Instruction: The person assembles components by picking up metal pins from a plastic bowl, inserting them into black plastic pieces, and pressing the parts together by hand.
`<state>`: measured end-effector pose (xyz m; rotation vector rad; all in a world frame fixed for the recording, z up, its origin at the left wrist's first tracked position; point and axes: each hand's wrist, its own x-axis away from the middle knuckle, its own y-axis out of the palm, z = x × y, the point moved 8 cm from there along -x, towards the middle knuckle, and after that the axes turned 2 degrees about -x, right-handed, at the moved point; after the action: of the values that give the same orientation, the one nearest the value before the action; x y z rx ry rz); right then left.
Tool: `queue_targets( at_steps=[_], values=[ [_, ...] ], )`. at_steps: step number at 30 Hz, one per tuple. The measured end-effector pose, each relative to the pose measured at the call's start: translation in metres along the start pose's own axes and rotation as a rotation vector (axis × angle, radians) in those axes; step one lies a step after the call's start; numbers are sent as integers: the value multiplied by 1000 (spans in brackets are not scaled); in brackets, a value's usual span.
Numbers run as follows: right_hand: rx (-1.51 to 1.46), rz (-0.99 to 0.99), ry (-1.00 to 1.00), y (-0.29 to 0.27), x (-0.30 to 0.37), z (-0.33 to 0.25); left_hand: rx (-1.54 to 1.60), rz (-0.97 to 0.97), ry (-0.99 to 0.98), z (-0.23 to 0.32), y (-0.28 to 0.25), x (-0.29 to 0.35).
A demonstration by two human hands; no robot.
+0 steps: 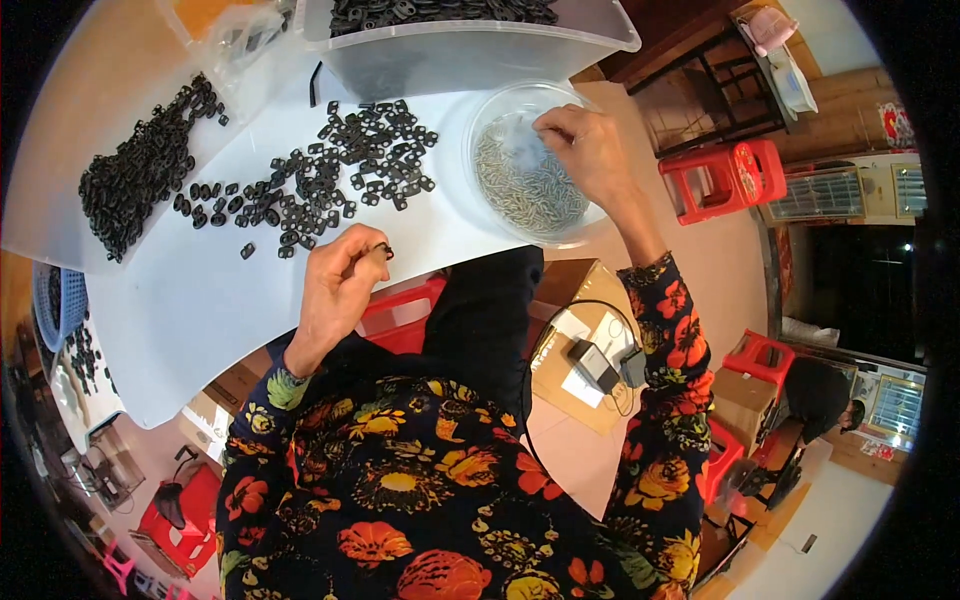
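Note:
My left hand (pixel 340 283) is closed near the front edge of the white table (pixel 220 310), pinching a small black plastic piece (pixel 387 251) between thumb and fingertips. My right hand (pixel 598 160) hovers at the right side of a round clear tub (pixel 476 108) with its thumb and forefinger pressed together. Whatever those fingertips hold, if anything, is too small to make out. Inside the tub lie many small silvery metal pins or screws (pixel 530 197). Loose black pieces (pixel 310 190) with holes are scattered on the table between the hands and the far side.
A big translucent bin (pixel 460 65) of black parts stands at the far edge. More black pieces form a heap (pixel 140 175) at the left. Below the table are a cardboard box (pixel 570 400) with a power adapter (pixel 594 364) and a red stool (pixel 400 315). Another person (pixel 815 395) sits far right.

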<state>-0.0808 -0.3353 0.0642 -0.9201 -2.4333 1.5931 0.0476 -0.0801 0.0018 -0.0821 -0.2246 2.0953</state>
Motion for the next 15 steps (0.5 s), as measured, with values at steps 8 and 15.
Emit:
queue_targets(
  at_steps=[8, 15],
  values=[
    [-8, -46, -83, 8, -9, -21, 31, 6, 16, -1, 0, 1],
    [-24, -84, -57, 10, -11, -16, -1, -50, 16, -2, 1, 1]
  ],
)
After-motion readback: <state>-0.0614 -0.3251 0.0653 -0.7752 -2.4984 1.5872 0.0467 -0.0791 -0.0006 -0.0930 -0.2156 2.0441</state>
